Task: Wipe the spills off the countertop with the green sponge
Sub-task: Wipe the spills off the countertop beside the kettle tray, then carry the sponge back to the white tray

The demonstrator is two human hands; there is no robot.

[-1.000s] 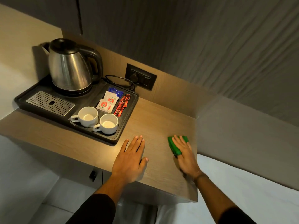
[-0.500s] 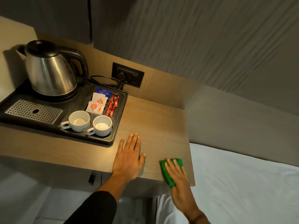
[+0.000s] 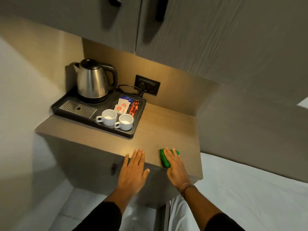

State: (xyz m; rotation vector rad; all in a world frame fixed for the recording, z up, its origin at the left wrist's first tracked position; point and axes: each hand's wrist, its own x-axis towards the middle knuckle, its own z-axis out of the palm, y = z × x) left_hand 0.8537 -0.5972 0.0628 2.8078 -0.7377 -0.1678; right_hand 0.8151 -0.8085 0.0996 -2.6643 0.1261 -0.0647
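The green sponge [image 3: 164, 158] lies near the front edge of the wooden countertop [image 3: 166, 130], toward its right end. My right hand [image 3: 176, 167] presses flat on top of it, fingers covering most of it. My left hand [image 3: 133, 170] rests open and flat at the front edge of the countertop, a little to the left of the sponge, holding nothing. I cannot make out any spill on the wood.
A black tray [image 3: 131, 134] at the back left carries a steel kettle [image 3: 92, 80], two white cups [image 3: 109, 117], [image 3: 125, 121] and sachets [image 3: 123, 105]. A wall socket [image 3: 147, 85] with a cord sits behind. White bedding [image 3: 250, 189] lies right of the counter; cabinet doors hang above.
My right hand slid the sponge from mid-counter back toward the front edge. The left hand slipped back to the edge. The view pulled up and away.
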